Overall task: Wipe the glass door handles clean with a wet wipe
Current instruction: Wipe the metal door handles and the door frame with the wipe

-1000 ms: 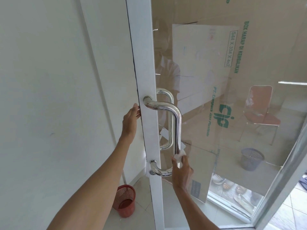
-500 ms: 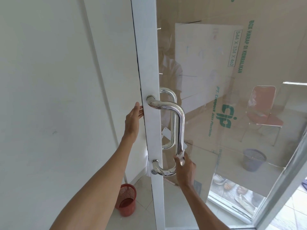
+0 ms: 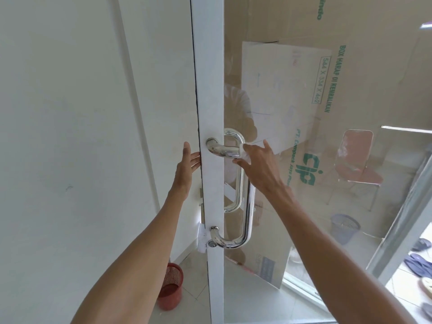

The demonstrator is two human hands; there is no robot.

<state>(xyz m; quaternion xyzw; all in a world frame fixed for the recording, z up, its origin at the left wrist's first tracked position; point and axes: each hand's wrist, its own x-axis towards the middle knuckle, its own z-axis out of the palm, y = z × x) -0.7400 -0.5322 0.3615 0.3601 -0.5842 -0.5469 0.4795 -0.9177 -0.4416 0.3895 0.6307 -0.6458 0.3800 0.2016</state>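
Chrome handles number 2: the near handle (image 3: 249, 206) on this side of the glass door (image 3: 210, 90), the far handle (image 3: 239, 188) behind the pane. The right hand (image 3: 261, 169) clamps 1 white wet wipe (image 3: 245, 157) around the near handle's top bend. The left hand (image 3: 184, 169) lies on the door's edge, fingers straight. 2 baskets stand on the floor, the red basket (image 3: 171, 288) and the grey basket (image 3: 344, 228); their contents cannot be told.

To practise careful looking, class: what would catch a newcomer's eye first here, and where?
The shiny handle stands out mid-frame on the glass door's white frame. The right hand holds a white wipe round its upper bend, while the left hand lies flat against the frame's edge. A red basket sits on the floor below.
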